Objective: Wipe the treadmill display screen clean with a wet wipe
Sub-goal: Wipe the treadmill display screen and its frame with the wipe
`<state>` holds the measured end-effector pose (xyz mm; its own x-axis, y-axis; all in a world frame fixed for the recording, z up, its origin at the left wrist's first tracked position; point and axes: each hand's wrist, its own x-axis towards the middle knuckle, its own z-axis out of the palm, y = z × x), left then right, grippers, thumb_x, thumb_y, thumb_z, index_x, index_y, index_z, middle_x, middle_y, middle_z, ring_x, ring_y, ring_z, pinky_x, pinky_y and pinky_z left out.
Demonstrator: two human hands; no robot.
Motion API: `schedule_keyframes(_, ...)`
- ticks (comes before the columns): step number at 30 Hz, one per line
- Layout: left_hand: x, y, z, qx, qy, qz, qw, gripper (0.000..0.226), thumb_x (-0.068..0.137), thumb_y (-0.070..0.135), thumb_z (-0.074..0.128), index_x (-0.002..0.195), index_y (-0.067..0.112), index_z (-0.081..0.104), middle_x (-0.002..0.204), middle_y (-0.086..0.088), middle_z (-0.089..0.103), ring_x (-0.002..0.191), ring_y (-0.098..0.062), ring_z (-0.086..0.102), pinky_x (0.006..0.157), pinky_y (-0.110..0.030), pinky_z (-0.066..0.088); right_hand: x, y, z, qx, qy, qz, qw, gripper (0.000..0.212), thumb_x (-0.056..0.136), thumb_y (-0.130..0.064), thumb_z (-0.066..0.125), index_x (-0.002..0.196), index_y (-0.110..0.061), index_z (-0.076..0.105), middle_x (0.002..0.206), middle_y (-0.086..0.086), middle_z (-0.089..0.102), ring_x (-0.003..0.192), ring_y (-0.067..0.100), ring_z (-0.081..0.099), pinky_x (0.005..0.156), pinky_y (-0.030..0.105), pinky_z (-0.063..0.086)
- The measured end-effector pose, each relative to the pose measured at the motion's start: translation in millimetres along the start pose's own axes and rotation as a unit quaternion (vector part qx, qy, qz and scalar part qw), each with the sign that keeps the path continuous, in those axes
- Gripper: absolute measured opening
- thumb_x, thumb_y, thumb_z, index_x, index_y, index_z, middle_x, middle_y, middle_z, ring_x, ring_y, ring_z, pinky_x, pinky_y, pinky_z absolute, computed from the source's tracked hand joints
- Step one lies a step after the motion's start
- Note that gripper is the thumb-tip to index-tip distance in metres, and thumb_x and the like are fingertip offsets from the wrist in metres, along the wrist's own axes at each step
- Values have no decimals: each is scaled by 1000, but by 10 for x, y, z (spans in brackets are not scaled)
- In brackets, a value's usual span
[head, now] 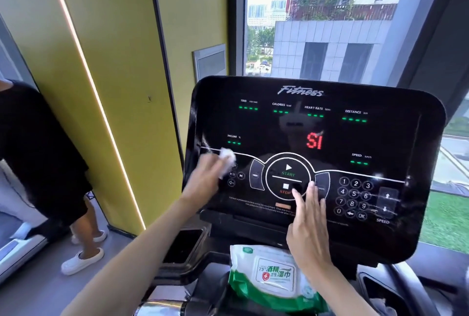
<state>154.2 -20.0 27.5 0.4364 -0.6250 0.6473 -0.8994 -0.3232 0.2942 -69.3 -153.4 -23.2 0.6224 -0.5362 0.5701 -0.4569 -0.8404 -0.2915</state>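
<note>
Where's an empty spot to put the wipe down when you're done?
The dark pocket left of the wipe pack looks bare. The middle is crowded: the pack fills it, under the right hand. The right-side pocket is too dim to judge.

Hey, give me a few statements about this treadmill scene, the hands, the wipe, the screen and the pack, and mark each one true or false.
1. The left hand holds a white wipe against the left part of the screen. True.
2. The right hand grips the pack of wipes. False: its straight fingers touch the screen by the stop button, and the pack lies below the screen, not held.
3. Red characters glow on the screen. True.
4. The pack of wipes is blue. False: it is green and white.
5. The number keypad sits on the left part of the screen. False: it is on the right part.
</note>
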Motion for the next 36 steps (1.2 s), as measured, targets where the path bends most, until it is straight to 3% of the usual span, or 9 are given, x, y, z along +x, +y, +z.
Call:
schedule_keyframes(3,238,-43,-14,-44,163,-209,963,53,85,-16,42,132,10,41,106,-15,44,92,-26,44,84,-37,45,9,-43,3,-7,4,5,1000,82,66,21,49,140,-7,28,151,27,12,142,34,10,112,52,22)
schedule_keyframes(5,297,247,40,-38,155,-240,958,53,81,-19,40,127,5,44,107,-17,44,91,-18,35,82,-28,39,19,-83,11,0,9,9,1000,84,65,22,48,140,-8,27,151,28,9,143,34,8,112,53,22)
schedule_keyframes(8,17,548,264,27,-26,47,998,50,79,-3,35,123,19,46,99,-7,42,87,-12,31,72,-26,40,21,-101,33,5,12,-2,1000,86,65,20,50,142,-9,23,151,30,1,143,36,3,112,55,20)
schedule_keyframes(10,-171,416,323,111,-106,264,952,54,74,3,31,124,17,46,98,-4,44,85,-16,37,61,-28,43,19,-79,31,9,9,-7,1000,86,67,17,52,143,-8,21,151,31,0,143,35,1,112,56,18)
schedule_keyframes(11,-183,286,295,115,-96,281,948,54,73,3,31,124,15,47,97,-4,46,84,-17,39,57,-27,44,15,-68,26,9,7,-7,1000,86,67,17,53,143,-8,21,151,31,-1,143,35,2,112,56,19)
schedule_keyframes(15,108,-9,15,-6,89,-45,995,61,76,-19,46,126,16,39,101,-14,46,88,-26,45,67,-39,52,-5,-59,14,-5,11,1,1000,80,65,17,53,139,-3,28,151,31,1,143,35,6,111,56,21)
schedule_keyframes(21,936,262,-71,-12,192,-178,965,58,77,-19,45,130,4,43,111,-21,45,98,-33,43,87,-34,37,11,-10,-43,-18,12,-1,1000,77,66,17,52,138,-1,30,150,32,4,139,38,24,112,55,18)
schedule_keyframes(30,920,1495,630,9,50,191,980,38,84,2,41,119,11,50,90,-11,48,79,-22,35,48,-33,48,12,274,-304,2,22,15,1000,73,69,19,46,139,0,33,154,23,7,143,30,10,113,47,23)
schedule_keyframes(36,1432,2182,741,-44,74,181,980,57,68,-21,49,119,4,55,93,-17,50,78,-29,42,54,-32,43,-66,690,-521,-24,43,74,996,81,63,19,48,140,-1,31,152,22,18,142,28,15,111,46,28)
